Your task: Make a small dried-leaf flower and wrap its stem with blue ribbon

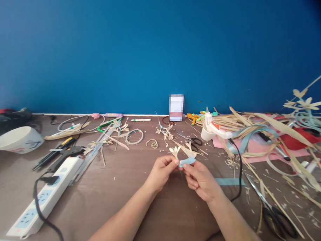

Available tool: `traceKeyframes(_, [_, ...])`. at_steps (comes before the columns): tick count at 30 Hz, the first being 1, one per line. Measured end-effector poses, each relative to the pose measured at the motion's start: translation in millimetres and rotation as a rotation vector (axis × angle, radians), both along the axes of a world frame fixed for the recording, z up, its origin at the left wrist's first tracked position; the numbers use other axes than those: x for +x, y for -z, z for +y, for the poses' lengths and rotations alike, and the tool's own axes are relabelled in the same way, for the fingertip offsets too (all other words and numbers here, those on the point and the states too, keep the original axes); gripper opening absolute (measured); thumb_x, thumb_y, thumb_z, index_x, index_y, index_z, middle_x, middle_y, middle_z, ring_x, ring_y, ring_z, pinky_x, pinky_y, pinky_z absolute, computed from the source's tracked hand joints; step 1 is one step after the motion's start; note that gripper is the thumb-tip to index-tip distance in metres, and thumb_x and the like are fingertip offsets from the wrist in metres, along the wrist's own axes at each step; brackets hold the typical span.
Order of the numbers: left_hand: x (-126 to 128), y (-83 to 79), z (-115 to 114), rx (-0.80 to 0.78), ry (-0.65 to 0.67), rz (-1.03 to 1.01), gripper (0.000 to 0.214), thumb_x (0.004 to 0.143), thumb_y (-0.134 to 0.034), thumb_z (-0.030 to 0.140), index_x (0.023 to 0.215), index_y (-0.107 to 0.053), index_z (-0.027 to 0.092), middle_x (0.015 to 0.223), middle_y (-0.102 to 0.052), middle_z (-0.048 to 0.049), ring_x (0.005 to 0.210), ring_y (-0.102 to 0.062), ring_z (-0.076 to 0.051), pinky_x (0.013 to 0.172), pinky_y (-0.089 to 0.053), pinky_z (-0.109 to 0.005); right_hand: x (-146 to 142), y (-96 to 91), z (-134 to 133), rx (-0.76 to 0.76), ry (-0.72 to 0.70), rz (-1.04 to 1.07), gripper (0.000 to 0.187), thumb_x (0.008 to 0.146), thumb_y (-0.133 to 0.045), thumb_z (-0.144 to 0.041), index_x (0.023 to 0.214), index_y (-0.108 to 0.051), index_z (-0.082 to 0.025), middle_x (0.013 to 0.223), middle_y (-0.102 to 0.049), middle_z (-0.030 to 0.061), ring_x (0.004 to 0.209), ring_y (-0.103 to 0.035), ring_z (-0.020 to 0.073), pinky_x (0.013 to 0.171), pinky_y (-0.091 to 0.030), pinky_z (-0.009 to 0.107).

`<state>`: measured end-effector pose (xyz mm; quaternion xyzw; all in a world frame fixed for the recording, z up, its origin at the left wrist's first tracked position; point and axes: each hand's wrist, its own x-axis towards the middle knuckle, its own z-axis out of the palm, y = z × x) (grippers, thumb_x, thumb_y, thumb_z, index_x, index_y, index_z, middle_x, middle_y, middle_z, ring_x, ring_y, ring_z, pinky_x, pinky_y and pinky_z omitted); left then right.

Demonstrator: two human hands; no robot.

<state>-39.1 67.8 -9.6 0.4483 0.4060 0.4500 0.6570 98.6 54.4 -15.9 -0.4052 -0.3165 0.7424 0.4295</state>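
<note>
Short light-blue strip (187, 161) in both hands (162, 172)

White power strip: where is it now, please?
The white power strip lies at the head view's lower left, beside a black gun-shaped tool, left of the left hand.

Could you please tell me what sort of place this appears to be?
Probably a craft worktable: the left hand and right hand hold a pale blue strip beside beige flower-like pieces, scissors lie to the right, and loose beige strips are heaped beyond them.
</note>
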Motion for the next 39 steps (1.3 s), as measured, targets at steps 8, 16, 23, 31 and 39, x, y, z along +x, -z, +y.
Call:
traceKeyframes(8, [1.6, 9.7, 1.5, -0.012, -0.065, 0.099, 0.027, 0.071, -0.06, 0.038, 0.062, -0.056, 0.013, 0.057, -0.06, -0.0016, 0.054, -0.053, -0.01, 0.055, -0.04, -0.02, -7.9, 5.1, -2.3, 0.174, 0.19, -0.108, 0.02, 0.064, -0.067, -0.029, 0.063, -0.052, -0.016, 0.047, -0.045, -0.0082, 0.031, -0.027, 0.0006, 0.032, -0.015, 0.017])
traceKeyframes(16, [-4.0, 14.1, 9.3, -0.039, -0.141, 0.082, 0.029, 0.067, -0.062, 0.041, 0.062, -0.053, 0.013, 0.055, -0.059, 0.0001, 0.052, -0.057, -0.01, 0.053, -0.042, -0.02, 0.4, -15.9, -11.7, 0.204, -0.109, -0.536, 0.025, 0.077, -0.048, -0.037, 0.065, -0.055, -0.016, 0.046, -0.048, -0.0052, 0.029, -0.032, 0.0036, 0.033, -0.018, 0.019])
traceKeyframes(23, [-5.2, 11.3, 9.8, -0.227, -0.118, 0.032, 0.03, 0.062, -0.065, 0.041, 0.064, -0.055, 0.013, 0.058, -0.065, -0.004, 0.06, -0.063, -0.013, 0.051, -0.042, -0.018, 51.0, -98.2, 0.3, 0.781, 0.253, -1.477, 0.022, 0.078, -0.05, -0.033, 0.093, -0.059, -0.02, 0.077, -0.063, 0.0045, 0.069, -0.058, 0.0188, 0.06, -0.042, 0.028])
traceKeyframes(31, [-6.4, 12.2, 11.0, -0.263, -0.134, -0.012, 0.025, 0.062, -0.067, 0.035, 0.064, -0.06, 0.011, 0.063, -0.067, -0.0065, 0.057, -0.063, -0.013, 0.049, -0.043, -0.018, 79.1, -69.9, 86.5, 0.732, -0.087, -2.342, 0.056, 0.072, -0.054, -0.024, 0.125, -0.04, -0.013, 0.096, -0.058, 0.019, 0.082, -0.058, 0.0343, 0.066, -0.04, 0.043])
traceKeyframes(39, [-5.2, 15.1, 12.8, -0.269, -0.141, -0.04, 0.024, 0.063, -0.067, 0.034, 0.062, -0.06, 0.011, 0.061, -0.066, -0.0065, 0.055, -0.063, -0.012, 0.048, -0.043, -0.017, 82.8, -63.4, 84.7, 0.733, -0.112, -2.306, 0.06, 0.075, -0.052, -0.024, 0.13, -0.032, -0.013, 0.093, -0.059, 0.0162, 0.077, -0.06, 0.0305, 0.059, -0.04, 0.034])
